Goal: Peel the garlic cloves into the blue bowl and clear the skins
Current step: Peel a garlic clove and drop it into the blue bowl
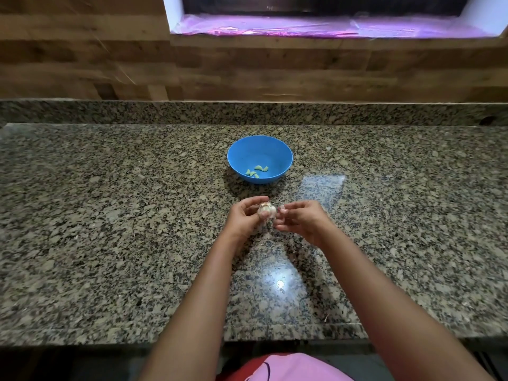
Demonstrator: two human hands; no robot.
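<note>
A blue bowl (259, 149) stands on the granite counter (110, 215) and holds several peeled cloves (257, 171). Just in front of it, above the counter, my left hand (244, 220) grips a garlic bulb (266, 209) with papery white skin. My right hand (299, 220) is close beside it on the right, its fingertips pinching a small pale piece (283, 208), which looks like a clove or a bit of skin pulled off the bulb. The lower part of the bulb is hidden by my fingers.
The counter ends at a raised granite lip and a wooden wall (247, 72) behind the bowl. A window sill with pink foil (316, 27) is above. The counter's front edge (275, 329) is near my body.
</note>
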